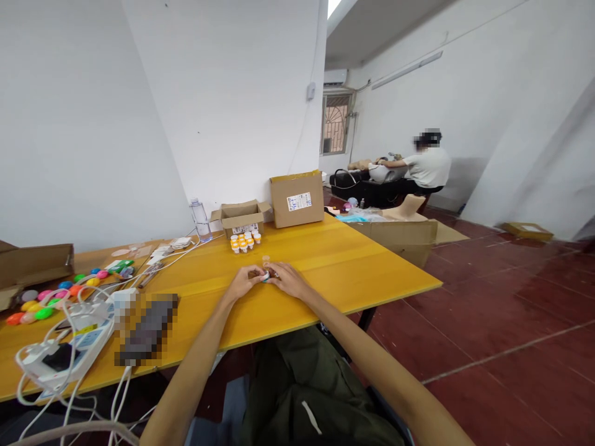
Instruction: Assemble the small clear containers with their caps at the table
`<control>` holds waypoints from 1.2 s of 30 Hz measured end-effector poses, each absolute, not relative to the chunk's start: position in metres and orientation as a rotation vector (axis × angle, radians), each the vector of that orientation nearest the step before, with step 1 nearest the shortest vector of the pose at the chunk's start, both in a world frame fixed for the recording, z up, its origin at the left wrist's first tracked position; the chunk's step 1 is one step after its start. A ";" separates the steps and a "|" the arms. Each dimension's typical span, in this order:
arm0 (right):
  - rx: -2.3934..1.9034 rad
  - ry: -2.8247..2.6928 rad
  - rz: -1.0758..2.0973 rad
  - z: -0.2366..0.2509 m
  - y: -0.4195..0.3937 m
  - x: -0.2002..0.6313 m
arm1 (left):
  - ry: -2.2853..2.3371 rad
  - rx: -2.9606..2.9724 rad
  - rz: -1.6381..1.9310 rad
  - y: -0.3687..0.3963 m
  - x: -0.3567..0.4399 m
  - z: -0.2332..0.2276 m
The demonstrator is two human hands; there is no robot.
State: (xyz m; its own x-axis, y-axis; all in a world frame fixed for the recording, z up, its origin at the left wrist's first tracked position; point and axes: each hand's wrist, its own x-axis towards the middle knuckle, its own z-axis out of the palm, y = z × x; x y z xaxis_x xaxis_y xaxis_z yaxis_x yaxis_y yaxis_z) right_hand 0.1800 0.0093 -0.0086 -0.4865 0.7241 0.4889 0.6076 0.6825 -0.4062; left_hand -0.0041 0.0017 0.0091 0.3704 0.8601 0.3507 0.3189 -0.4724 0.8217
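At the middle of the table, my left hand (243, 283) and my right hand (289, 280) meet, fingers closed from both sides on a small blue-and-white piece (265, 277). It is too small and too covered by the fingers to name its kind. Just behind the fingertips stands a small clear container (266, 260). Farther back is a tight group of several little white containers with orange-yellow bands (245, 242), in front of an opened cardboard box (242, 217).
A taped cardboard box (297, 199) and a clear bottle (200, 221) stand along the wall. On the left lie colourful plastic balls (44, 313), a white power strip (88, 347) with tangled cables, and a blurred dark slab (149, 328). A person (426, 164) sits in the background.
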 end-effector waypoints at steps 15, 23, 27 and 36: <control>-0.960 -2.267 0.232 -0.008 0.008 0.180 | 1.074 2.017 1.079 0.002 -0.004 0.007; -0.962 -2.278 0.248 -0.006 0.006 0.181 | 1.083 2.057 1.085 0.004 -0.005 0.002; -0.969 -2.271 0.230 -0.007 0.007 0.180 | 1.079 2.085 1.095 0.003 -0.004 0.002; -1.047 -2.210 0.266 -0.011 0.007 0.182 | 1.081 2.149 1.077 0.001 -0.003 0.002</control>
